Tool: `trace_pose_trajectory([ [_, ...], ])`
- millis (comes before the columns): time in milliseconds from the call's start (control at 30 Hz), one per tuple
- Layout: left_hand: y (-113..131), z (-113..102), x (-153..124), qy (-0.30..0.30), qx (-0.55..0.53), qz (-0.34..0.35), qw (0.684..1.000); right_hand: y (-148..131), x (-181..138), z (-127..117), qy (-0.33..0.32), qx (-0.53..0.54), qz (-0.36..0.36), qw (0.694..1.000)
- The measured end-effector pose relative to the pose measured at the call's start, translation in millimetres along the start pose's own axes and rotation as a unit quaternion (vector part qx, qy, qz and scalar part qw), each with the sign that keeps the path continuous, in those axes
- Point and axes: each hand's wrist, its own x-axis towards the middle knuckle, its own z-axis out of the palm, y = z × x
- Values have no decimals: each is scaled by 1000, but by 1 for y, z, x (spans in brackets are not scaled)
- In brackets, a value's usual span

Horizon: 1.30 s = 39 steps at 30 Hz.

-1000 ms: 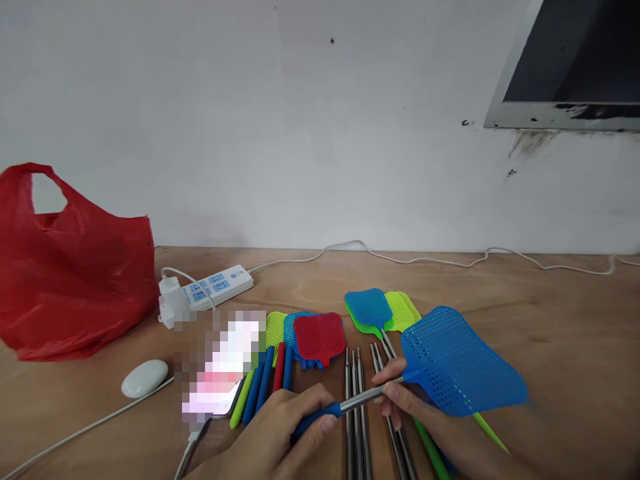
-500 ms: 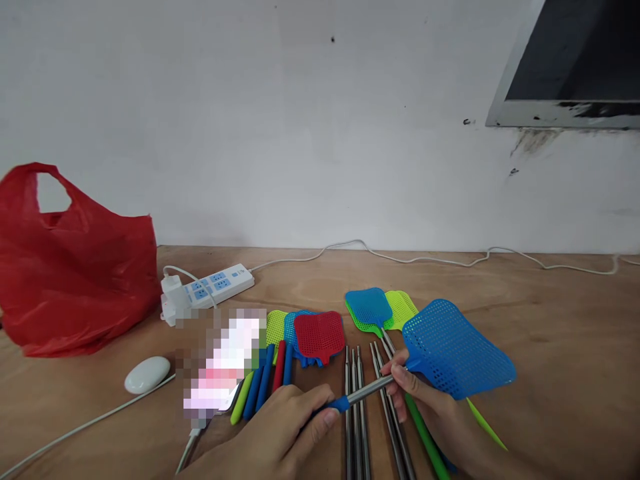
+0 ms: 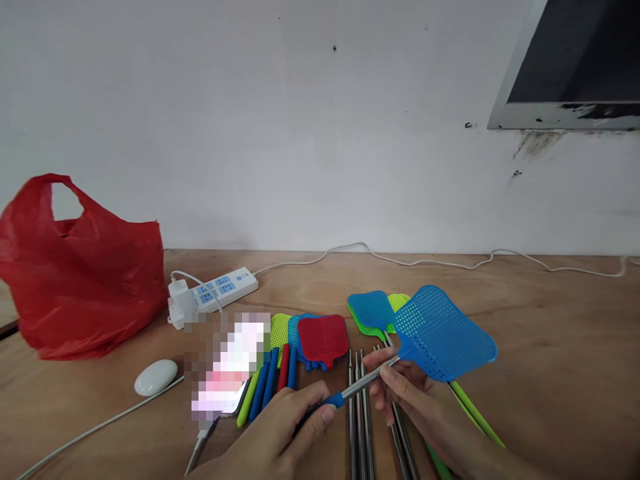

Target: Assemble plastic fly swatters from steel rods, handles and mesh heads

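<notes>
While my two forearms reach up from the bottom edge of the frame, both hands hold one blue fly swatter (image 3: 447,337), right of centre in the lower half. My left hand (image 3: 285,427), at bottom centre, is turned with its back upward; its thumb and bent index finger close around the blue grip, and the other fingers are hidden from view. My right hand (image 3: 417,397), lower right of centre, angles inward from the lower right, its thumb and fingertips pinching the metal shaft just below the blue mesh head. The shaft slants up to the right between my hands.

Beneath it, at bottom centre, lie metal rods (image 3: 359,427) side by side, pointing away from me. Left of them, colored handles (image 3: 270,377) in green, blue and red lie in a slanting row, next to a red mesh head (image 3: 323,337) that overlaps blue ones. More swatters (image 3: 373,310) lie behind my right hand. At lower left are a phone (image 3: 240,367), partly blurred, and a white mouse (image 3: 156,377); farther back, at middle left, are a power strip (image 3: 225,290) and a red plastic bag (image 3: 90,287). All rest on a wooden table (image 3: 560,387).
</notes>
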Motion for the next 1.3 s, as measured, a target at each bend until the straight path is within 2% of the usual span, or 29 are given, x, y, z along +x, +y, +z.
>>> trace_pose_trajectory([
  [100,8,1,1,3,-56,-18,998,2,-2,4,-2,6,-3,1000],
  [167,10,1,3,-28,-158,-56,985,4,-4,6,20,14,-8,1000],
  [233,9,0,6,-101,-302,-124,940,5,-4,5,49,26,-11,998],
  [300,3,-3,8,-187,-426,-183,866,4,-2,1,78,38,-16,996],
  [333,-2,-4,8,-214,-461,-190,840,3,0,-2,97,45,-24,994],
  [367,-7,-6,7,-224,-473,-192,830,1,3,-6,115,52,-33,991],
  [400,-12,-6,6,-222,-463,-196,835,0,6,-10,141,62,-46,987],
  [467,-19,-6,2,-156,-387,-219,882,-3,11,-19,196,82,-80,974],
  [533,-20,-5,-2,-2,-215,-166,962,-4,14,-25,208,77,-75,972],
  [600,-17,-6,-3,48,-141,-134,980,-2,14,-28,201,51,-55,977],
  [633,-14,-9,-2,69,-20,-117,991,-1,14,-29,195,33,-48,979],
  [700,-9,-17,2,77,216,-125,965,3,13,-29,178,-6,-44,983],
  [733,-8,-22,5,84,293,-135,943,5,12,-30,168,-24,-47,984],
  [800,-8,-32,10,97,375,-159,908,7,12,-29,151,-50,-51,986],
  [900,-13,-40,18,89,431,-175,881,9,13,-29,141,-65,-48,987],
  [1000,-16,-40,24,89,462,-183,863,9,14,-29,136,-68,-38,988],
  [1300,-12,-40,27,106,481,-178,852,12,15,-38,154,-78,-13,985],
])
